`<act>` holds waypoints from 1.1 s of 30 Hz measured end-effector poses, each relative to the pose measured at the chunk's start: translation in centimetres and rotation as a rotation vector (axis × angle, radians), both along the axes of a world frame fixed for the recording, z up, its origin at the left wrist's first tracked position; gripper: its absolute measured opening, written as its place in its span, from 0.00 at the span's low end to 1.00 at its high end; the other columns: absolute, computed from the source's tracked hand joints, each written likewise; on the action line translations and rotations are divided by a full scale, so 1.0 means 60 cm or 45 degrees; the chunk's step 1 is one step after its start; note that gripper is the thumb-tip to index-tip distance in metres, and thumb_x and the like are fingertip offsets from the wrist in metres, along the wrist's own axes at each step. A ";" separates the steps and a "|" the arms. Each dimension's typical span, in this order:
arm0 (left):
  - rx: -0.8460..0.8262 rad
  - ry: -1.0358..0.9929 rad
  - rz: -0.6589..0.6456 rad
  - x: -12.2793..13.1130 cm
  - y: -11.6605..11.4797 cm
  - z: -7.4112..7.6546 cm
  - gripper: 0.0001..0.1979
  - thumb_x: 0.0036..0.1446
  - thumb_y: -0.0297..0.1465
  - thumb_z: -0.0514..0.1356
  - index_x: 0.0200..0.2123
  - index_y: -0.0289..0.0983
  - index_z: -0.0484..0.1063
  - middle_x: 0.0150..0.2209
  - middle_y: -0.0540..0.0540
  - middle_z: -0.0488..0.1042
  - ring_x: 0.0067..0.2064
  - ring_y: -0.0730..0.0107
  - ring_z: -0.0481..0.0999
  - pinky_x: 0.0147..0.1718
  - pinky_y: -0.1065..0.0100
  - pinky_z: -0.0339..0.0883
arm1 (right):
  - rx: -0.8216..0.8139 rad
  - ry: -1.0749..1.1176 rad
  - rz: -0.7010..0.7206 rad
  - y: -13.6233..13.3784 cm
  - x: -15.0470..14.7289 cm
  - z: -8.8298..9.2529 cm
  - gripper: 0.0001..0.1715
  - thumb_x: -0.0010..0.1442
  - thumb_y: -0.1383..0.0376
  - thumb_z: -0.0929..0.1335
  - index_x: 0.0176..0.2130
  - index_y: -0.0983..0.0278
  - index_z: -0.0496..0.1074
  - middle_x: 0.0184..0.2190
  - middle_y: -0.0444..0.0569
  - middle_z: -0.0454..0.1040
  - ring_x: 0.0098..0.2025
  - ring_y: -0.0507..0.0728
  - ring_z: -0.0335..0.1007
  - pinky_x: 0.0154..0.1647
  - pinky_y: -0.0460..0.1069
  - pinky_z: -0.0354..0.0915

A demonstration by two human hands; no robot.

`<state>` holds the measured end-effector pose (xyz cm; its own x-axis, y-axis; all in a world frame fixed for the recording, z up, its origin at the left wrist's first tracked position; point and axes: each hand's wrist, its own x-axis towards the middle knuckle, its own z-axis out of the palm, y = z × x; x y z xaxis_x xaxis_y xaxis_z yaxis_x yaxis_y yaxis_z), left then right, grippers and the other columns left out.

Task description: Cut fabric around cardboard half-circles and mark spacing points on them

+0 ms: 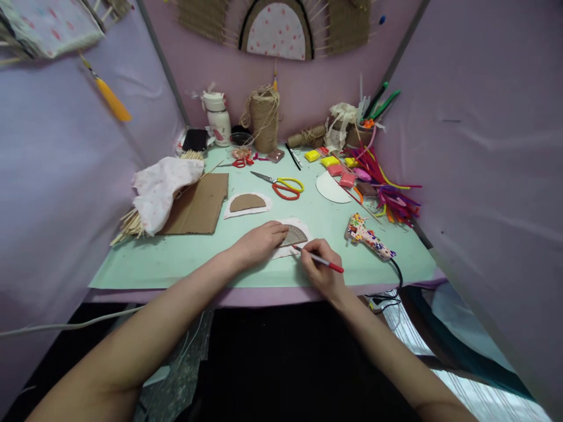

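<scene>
My left hand lies with its fingers stretched out, the tips pressing on the left part of a half-round protractor. Under the protractor is a white piece of cloth or paper, partly hidden by both hands. In my right hand is a pen with a red end, its tip at the protractor's straight lower edge. Just beyond my left hand, a brown cardboard half-circle lies on another white piece. Scissors with red and yellow handles lie farther back.
A hot glue gun lies at the right, its cord over the table edge. Cardboard, sticks and cloth are at the left. Behind stand a bottle and twine; pipe cleaners lie back right.
</scene>
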<state>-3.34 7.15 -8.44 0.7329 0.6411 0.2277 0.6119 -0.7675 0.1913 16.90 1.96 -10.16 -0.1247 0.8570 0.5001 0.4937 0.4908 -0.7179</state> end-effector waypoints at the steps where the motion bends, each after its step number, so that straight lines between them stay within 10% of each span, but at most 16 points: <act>1: -0.011 0.007 -0.005 0.000 0.000 0.001 0.13 0.65 0.25 0.52 0.48 0.33 0.74 0.55 0.39 0.74 0.56 0.61 0.71 0.55 0.58 0.67 | 0.024 -0.020 0.019 0.000 -0.002 -0.003 0.06 0.62 0.63 0.65 0.32 0.60 0.67 0.24 0.42 0.71 0.24 0.52 0.67 0.27 0.46 0.63; 33: -0.023 0.046 -0.024 0.000 0.003 0.001 0.13 0.65 0.24 0.51 0.45 0.32 0.75 0.55 0.40 0.74 0.54 0.62 0.71 0.55 0.61 0.64 | 0.112 -0.175 0.111 0.006 -0.004 -0.012 0.08 0.65 0.63 0.64 0.32 0.60 0.67 0.26 0.45 0.73 0.26 0.53 0.69 0.29 0.47 0.64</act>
